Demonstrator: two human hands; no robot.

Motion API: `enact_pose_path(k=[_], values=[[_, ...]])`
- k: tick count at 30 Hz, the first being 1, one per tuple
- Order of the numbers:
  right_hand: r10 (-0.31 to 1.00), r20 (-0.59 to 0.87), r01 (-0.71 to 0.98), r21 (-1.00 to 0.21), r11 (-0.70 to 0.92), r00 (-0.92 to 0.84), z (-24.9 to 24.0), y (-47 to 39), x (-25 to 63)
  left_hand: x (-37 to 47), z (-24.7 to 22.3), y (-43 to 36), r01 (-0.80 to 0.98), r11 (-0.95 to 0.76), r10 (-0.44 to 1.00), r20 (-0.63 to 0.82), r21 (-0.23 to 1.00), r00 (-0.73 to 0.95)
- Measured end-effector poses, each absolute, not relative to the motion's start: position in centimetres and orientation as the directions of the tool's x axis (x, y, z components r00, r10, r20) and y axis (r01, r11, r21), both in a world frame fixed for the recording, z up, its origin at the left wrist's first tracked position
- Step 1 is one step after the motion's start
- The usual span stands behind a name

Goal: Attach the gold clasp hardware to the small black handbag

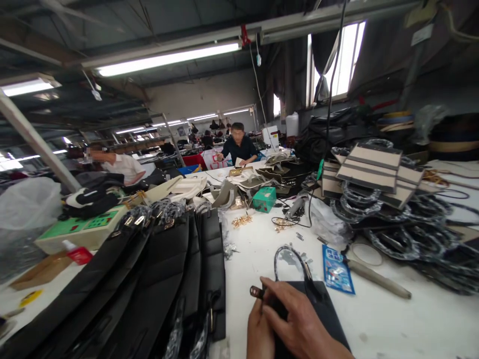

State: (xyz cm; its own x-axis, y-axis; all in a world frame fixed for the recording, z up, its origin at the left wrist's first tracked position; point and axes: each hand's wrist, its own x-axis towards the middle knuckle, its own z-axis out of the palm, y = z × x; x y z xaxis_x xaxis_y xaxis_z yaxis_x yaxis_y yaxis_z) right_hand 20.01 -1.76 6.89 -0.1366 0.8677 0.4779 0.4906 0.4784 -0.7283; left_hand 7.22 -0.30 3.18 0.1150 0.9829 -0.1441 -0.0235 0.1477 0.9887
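From where I stand, the right hand [299, 314] has its thumb and fingers closed on a dark tab [256, 292], its shiny end poking out toward ten o'clock, while the left hand [259, 329] sits curled against it at nine, and I can't tell whether that one grips anything. Under both hands the black bag [324, 304] lies on the white table [419, 326], its handle [307, 271] arching toward twelve; a blue packet [338, 269] and a stick [379, 279] lie at two, brass bits [242, 221] at eleven, black panels [157, 269] at ten
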Motion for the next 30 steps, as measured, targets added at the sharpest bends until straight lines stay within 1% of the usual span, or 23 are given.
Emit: enact_pose_path(k=[2,4,7,13,15,17,21,24,27,30], values=[[0.868,0.479,0.5,-0.723,0.476,-0.134,6.1,-1.7,20.5,7.0,3.3,0.0,-0.032,0.204,0.976,-0.201,0.978,0.083],[0.875,0.463,0.526,-0.713,0.464,-0.144,5.2,-1.8,21.1,6.8,3.2,0.3,-0.003,0.266,0.964,-0.265,0.964,0.006],[0.867,0.472,0.584,-0.663,0.469,-0.16,3.6,-1.8,22.0,6.6,2.8,0.8,0.026,0.319,0.946,-0.317,0.947,-0.065],[0.788,0.587,0.641,-0.535,0.551,-0.187,1.1,-1.6,22.3,6.2,2.1,1.1,-0.03,0.368,0.93,-0.368,0.929,0.008],[0.76,0.614,0.652,-0.489,0.58,-0.215,1.1,-1.6,22.1,6.1,1.9,1.2,-0.087,0.371,0.928,-0.373,0.925,-0.002],[0.75,0.616,0.655,-0.468,0.594,-0.241,1.4,-1.6,21.8,6.0,1.7,1.2,-0.165,0.382,0.921,-0.388,0.909,-0.006],[0.764,0.585,0.636,-0.486,0.599,-0.273,2.2,-1.2,21.5,5.7,1.0,1.6,-0.285,0.413,0.906,-0.423,0.865,0.03],[0.801,0.523,0.606,-0.548,0.577,-0.29,3.4,-0.3,21.4,5.5,0.9,1.8,-0.297,0.419,0.905,-0.42,0.858,0.062],[0.843,0.464,0.559,-0.638,0.53,-0.27,5.6,1.9,20.9,5.5,0.9,1.9,-0.261,0.433,0.895,-0.446,0.863,0.012],[0.87,0.425,0.55,-0.677,0.489,-0.251,7.9,6.1,20.0,5.6,0.9,1.8,-0.247,0.465,0.866,-0.495,0.85,-0.071]])
